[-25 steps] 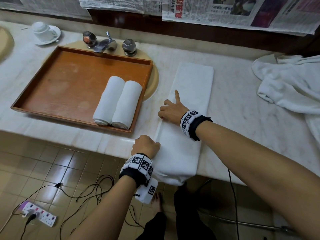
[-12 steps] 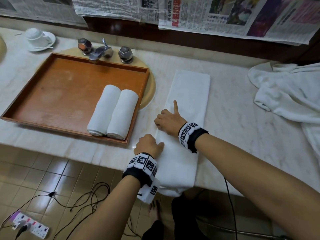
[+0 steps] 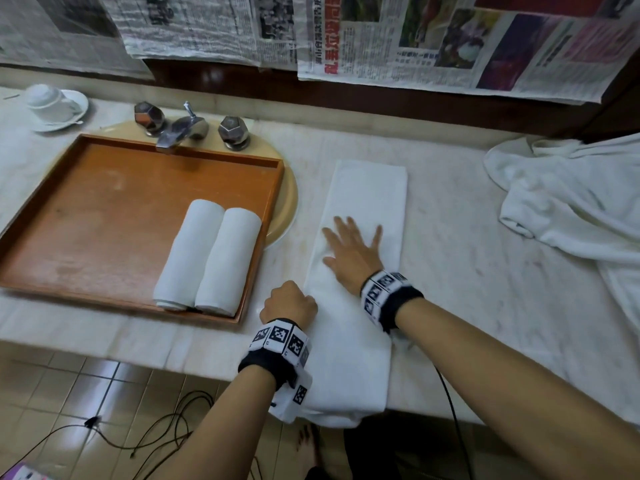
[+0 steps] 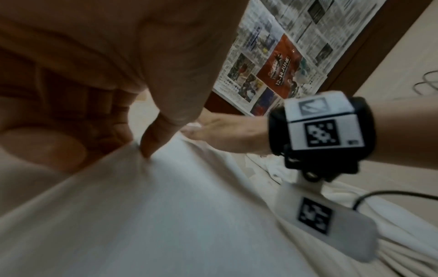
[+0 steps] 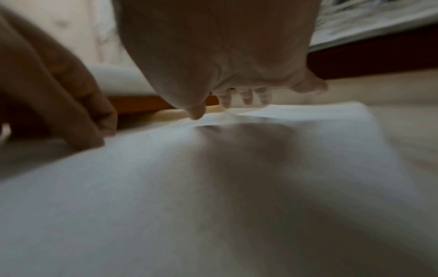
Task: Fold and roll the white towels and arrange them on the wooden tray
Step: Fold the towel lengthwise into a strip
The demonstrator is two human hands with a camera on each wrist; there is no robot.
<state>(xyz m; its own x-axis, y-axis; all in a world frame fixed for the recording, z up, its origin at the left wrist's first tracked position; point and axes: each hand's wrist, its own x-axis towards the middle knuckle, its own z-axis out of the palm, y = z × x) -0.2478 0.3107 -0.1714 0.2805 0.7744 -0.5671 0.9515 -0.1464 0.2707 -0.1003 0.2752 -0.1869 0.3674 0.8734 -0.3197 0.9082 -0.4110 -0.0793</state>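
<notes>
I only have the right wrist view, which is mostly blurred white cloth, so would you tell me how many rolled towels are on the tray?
Observer: Two rolled towels lie side by side at the right end of the wooden tray.
Operator: Thank you. Is my left hand holding anything?
Observer: Yes, the left hand pinches the left edge of the folded towel, thumb pressed into the cloth.
Operator: Does that towel lie fully on the counter?
Observer: No, its near end hangs over the counter edge. The right hand lies flat on it.
</notes>
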